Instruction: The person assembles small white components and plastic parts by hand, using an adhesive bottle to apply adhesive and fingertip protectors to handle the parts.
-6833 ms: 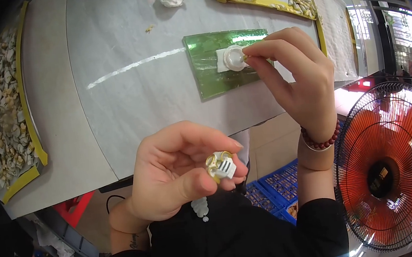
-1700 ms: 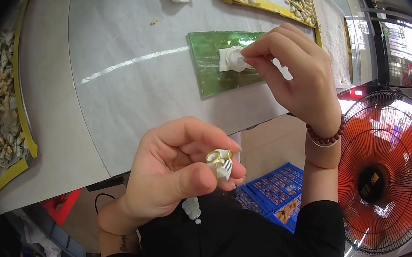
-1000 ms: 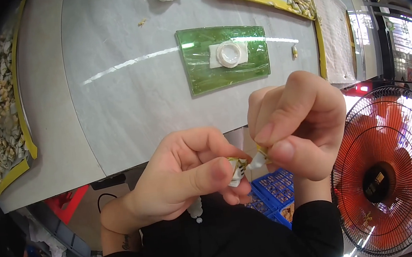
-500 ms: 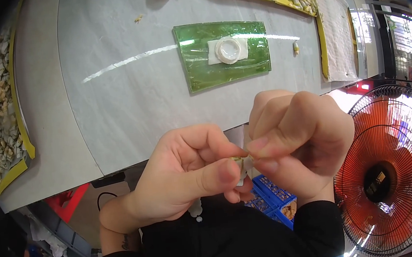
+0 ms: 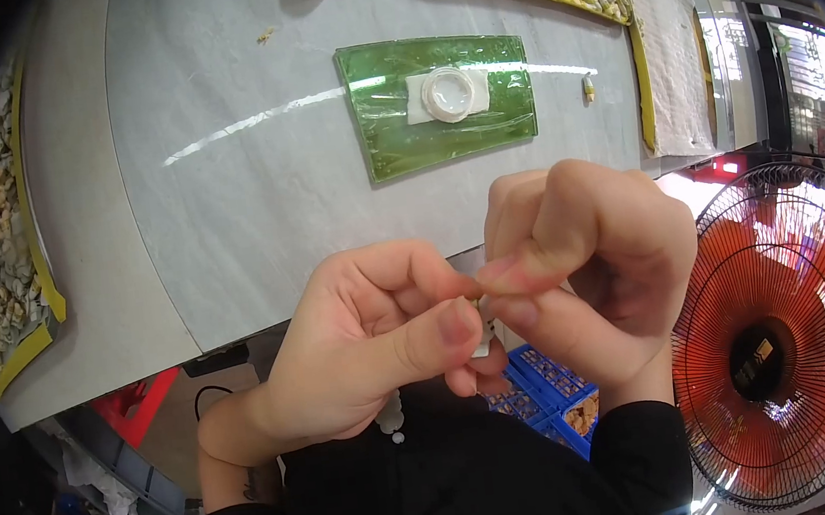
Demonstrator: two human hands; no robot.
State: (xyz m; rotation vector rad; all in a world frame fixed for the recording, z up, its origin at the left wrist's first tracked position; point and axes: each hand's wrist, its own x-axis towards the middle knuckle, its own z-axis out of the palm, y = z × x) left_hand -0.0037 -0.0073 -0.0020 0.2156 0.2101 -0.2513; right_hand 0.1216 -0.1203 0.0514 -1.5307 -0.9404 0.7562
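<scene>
Moved from the white dish (image 5: 430,106), our right hand (image 5: 594,259) pinches something hidden against the small white piece (image 5: 483,348) our left hand (image 5: 365,333) grips, likely fitting, which next asks steady alignment.

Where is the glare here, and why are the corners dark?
Head view: a pale streak crosses the table and green slab; head view: a glaring white patch shows at the upper right of the fan; head view: dark corners lie outside the fisheye's round image.
</scene>
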